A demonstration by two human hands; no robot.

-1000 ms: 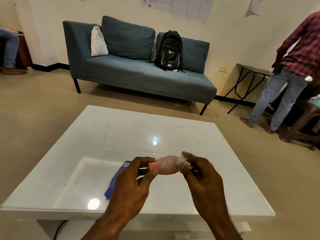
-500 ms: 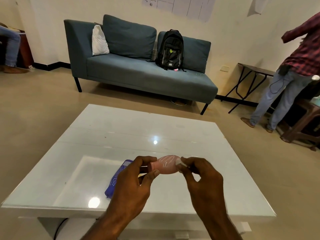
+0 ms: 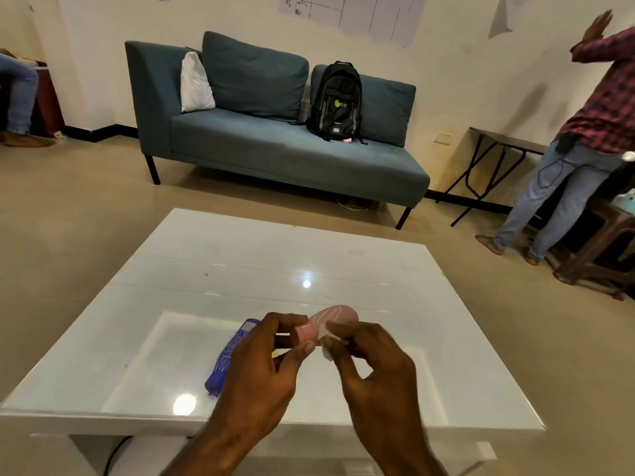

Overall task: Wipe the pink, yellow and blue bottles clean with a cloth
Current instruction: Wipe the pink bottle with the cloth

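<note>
- Left hand has the pink bottle by its cap end, thumb and fingertips pinching it, so the body sticks out sideways, open to the wipe.
- The bottle is in the air on its side, just above the table, near the front and about mid-width.
- Right hand comes in from the other side, fingers curled and pinching a small white cloth against the bottle's shoulder. A tight wad like that suits a small curved surface.
- Holding it aloft makes sense: I'd say the left fingers can roll the bottle and bring a new face to the cloth.
- The blue bottle lies flat on the table, partly behind the left hand, parked within reach for its turn.
- Yellow bottle? There's a yellowish sliver under the left thumb, but I cannot tell for sure.
- Edges now: the table's front edge runs right under both wrists, and the blue bottle's near end is not far from it. A careless nudge could roll it off.
- Beyond the hands there is a broad stretch of glossy top for setting things down.
- The sofa and a standing person are well apart from the work.
</note>
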